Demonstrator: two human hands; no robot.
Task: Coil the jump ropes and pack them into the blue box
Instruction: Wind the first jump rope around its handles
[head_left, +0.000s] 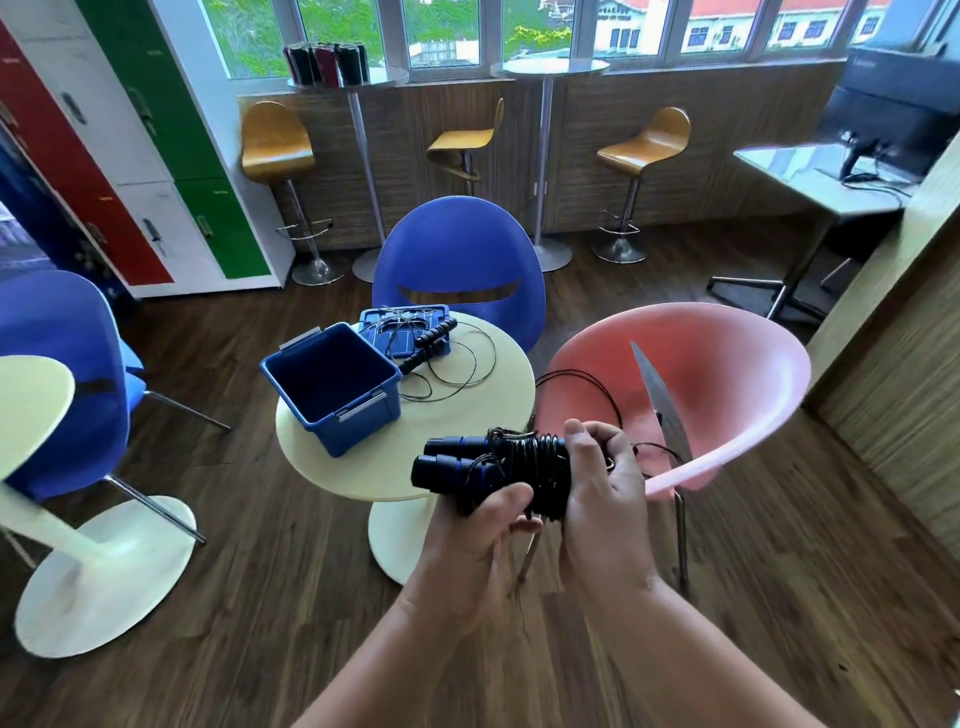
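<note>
1. Box (358, 423) and lid (376, 318): blue.
2. Held rope (540, 467): black; handles (452, 457) blue-banded.
3. Table (332, 462): cream.
4. Blue chair (457, 249), pink chair (727, 374).
5. Stools (278, 140): ochre.
6. Floor (260, 597): dark wood grain.
7. Lockers (130, 156): red, white, green.

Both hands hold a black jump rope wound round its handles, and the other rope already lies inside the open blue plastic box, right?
No: the head view shows the open blue plastic box empty; the other black jump rope lies loose behind it on the round cream table.

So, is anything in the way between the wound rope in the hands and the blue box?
Nothing visible. The blue box stands open with nothing showing inside, and only table top lies between it and the wound rope.
</note>
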